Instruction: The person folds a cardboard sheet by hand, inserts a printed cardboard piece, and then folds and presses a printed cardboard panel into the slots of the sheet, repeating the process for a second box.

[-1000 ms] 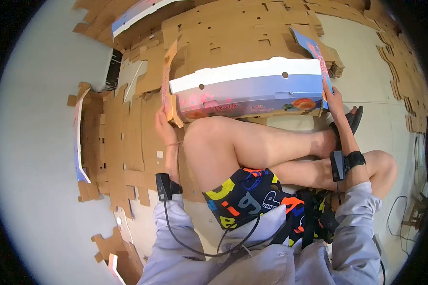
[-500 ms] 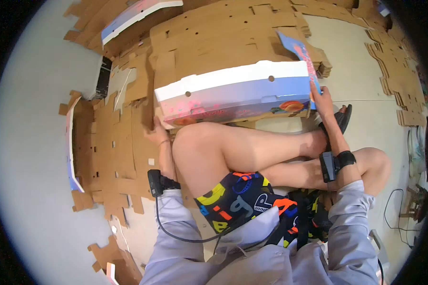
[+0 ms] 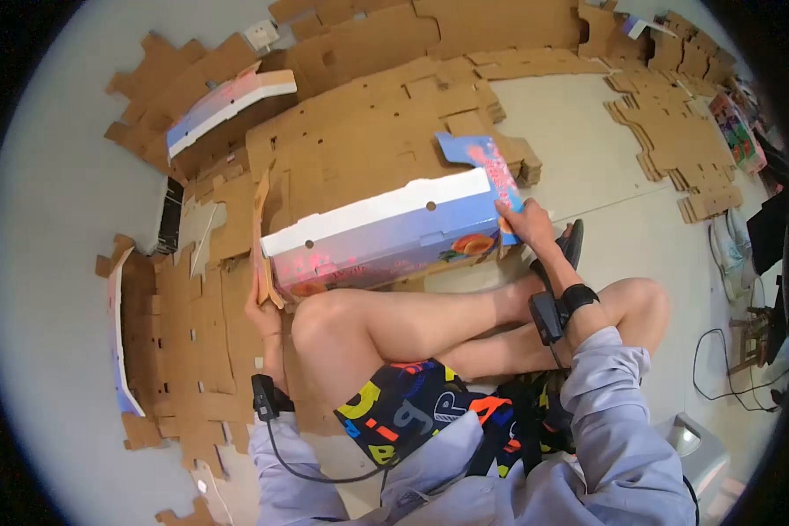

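Grey floor (image 3: 48, 219) is all around, and flat cardboard sheets (image 3: 193, 307) lie spread over much of it. Near the top left, a blue and white piece (image 3: 228, 101) rests on the brown pile.

The left hand (image 3: 259, 307) is low by the left knee (image 3: 324, 316). Its fingers are closed on the brown flap (image 3: 261, 228) at the left end of the box (image 3: 386, 232).

That box is long, white on top, blue and pink on its side. It sits on the sheets just past the bent legs, tipped a little, with its right end higher.

The right hand (image 3: 528, 223) is far from the left one. It grips the right end of the box, just under the blue flap (image 3: 486, 167) that sticks up. A black sandal (image 3: 572, 244) lies just beside this hand. A black band (image 3: 579, 298) is on the wrist. Far right, thin black cables (image 3: 728, 377) curl on the floor.
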`<state>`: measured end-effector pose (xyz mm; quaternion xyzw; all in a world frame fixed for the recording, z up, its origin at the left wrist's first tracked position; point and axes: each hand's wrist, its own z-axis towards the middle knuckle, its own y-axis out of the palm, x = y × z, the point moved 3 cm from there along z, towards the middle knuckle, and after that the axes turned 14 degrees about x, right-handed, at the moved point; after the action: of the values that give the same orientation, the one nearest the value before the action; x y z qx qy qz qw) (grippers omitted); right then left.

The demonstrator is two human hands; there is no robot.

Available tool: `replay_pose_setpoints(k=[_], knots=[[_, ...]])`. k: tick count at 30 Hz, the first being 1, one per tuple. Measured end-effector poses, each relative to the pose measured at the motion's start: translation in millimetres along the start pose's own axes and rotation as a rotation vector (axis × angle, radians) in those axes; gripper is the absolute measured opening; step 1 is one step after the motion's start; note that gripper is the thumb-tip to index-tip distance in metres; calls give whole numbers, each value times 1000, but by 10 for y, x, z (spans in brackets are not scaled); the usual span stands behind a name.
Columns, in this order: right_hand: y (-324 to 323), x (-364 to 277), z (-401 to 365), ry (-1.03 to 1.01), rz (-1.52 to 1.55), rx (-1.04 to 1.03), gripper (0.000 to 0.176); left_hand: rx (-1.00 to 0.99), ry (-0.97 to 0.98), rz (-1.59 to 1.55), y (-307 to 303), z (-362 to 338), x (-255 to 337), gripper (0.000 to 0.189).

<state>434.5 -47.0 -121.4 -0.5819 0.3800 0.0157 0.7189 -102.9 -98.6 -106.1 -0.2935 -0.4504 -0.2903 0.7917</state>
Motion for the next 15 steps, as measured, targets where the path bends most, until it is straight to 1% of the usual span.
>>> replay_pose_setpoints(k=[1,2,3,4,6,7,8,10,11,12,13,14,15], knots=[[-54,-48,23,-15,-34,-10,82,-19,-64,50,-41,51,-42,51],[-111,-97,48,-32,-67,-15,83,-40,-23,72,-62,75,43,50],[-164,-134,103,-3,-41,-16,85,-58,24,88,-70,121,124,49],[-112,-108,213,-7,-36,-22,86,-75,74,100,-67,171,242,48],[-244,-111,494,-56,-35,17,87,-50,45,28,-37,308,497,48],[-330,-116,609,-162,26,226,88,-59,109,-20,-19,455,481,49],[-578,-198,573,-174,187,251,87,-81,173,-37,-4,570,521,49],[-1138,-445,527,-44,323,81,69,33,267,-76,138,596,1200,41],[-1263,-484,597,-7,539,117,64,96,314,-84,157,682,1509,37],[-1439,-483,709,24,745,153,58,110,417,-42,221,847,1732,36],[-1717,-684,902,-1,806,221,50,132,494,7,337,1084,1960,39],[-1972,-757,970,-17,871,286,42,89,279,-322,426,1177,2143,44],[-2205,-824,1084,-63,1091,263,38,47,59,-647,541,1189,2446,52]])
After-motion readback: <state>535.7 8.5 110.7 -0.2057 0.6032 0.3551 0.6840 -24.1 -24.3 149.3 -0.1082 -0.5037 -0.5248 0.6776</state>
